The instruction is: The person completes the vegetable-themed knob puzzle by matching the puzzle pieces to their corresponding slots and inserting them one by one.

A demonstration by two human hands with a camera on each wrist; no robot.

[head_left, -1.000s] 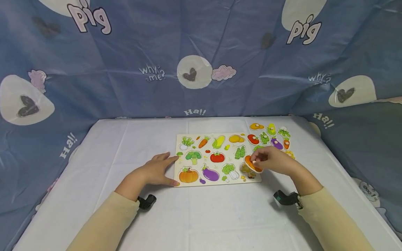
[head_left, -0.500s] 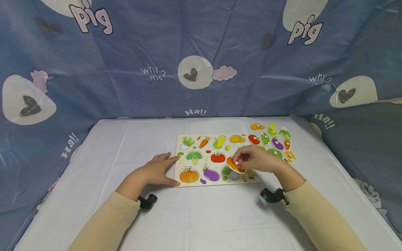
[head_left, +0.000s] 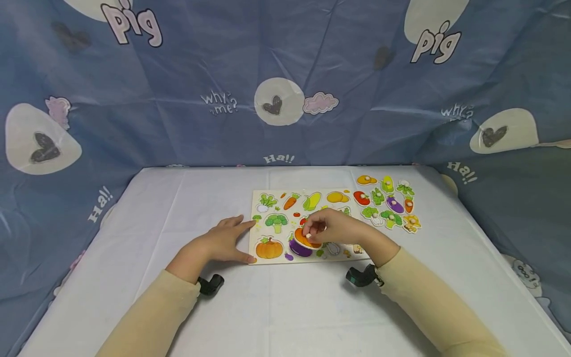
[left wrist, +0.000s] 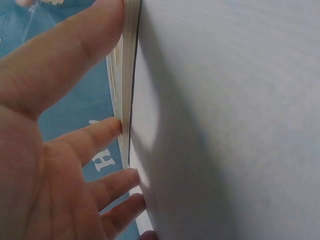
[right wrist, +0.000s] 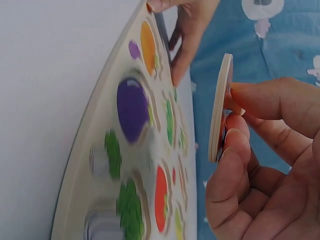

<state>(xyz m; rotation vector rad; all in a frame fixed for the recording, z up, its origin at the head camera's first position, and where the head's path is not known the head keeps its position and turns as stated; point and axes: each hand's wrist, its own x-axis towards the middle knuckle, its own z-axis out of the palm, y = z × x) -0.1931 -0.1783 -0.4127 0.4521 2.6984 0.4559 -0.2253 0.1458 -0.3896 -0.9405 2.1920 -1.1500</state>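
Blue cloth backdrop (head_left: 276,141) printed with grey hearts (head_left: 273,104), across the upper half of the frame; white cloth-covered table (head_left: 285,307), lower centre.

The desk (head_left: 285,312) is white-covered and faintly creased, widening toward the bottom of the frame; at its centre lies a puzzle board (head_left: 290,213) flat; just right of that lie knobbed pieces in rough rows: potato (head_left: 364,180), corn (head_left: 387,185), turnip (head_left: 405,188); tomato (head_left: 359,199), asparagus (head_left: 377,198), eggplant (head_left: 393,206), carrot (head_left: 409,206); cabbage (head_left: 370,212), broccoli (head_left: 389,220), mushroom (head_left: 411,224).
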